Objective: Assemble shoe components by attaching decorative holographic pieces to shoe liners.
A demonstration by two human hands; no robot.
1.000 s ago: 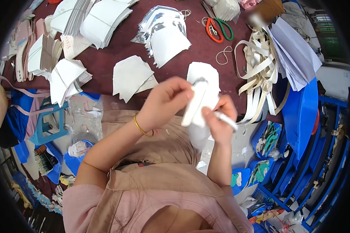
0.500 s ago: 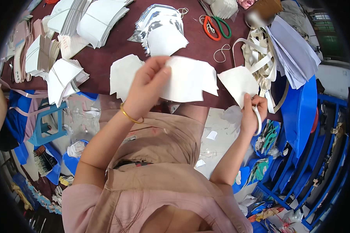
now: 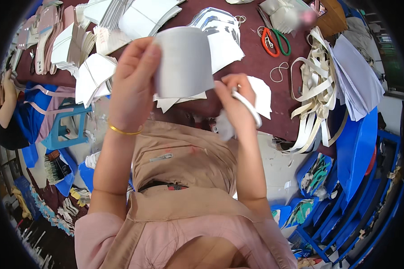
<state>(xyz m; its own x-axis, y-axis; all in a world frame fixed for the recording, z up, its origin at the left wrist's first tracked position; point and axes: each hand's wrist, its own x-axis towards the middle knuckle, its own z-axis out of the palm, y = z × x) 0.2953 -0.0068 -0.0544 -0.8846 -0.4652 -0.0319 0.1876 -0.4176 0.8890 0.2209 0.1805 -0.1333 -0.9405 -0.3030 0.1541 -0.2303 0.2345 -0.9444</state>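
My left hand is raised close to the camera and pinches the left edge of a curved white cut sheet. The sheet bows outward between both hands. My right hand grips its right edge, with a narrow white strip and a crumpled white scrap also in its fingers. A gold bangle sits on my left wrist. Below the hands lie more white cut pieces on the dark red table.
Stacks of white cut sheets cover the table's left and far side. Scissors with red and green handles and a rubber band lie at the right. White straps hang off the right edge. A blue stool and blue bins stand around.
Both hands came together and rose toward the camera. The white sheet, held out flat in the left hand before, is now bent into a curve and gripped from both sides.
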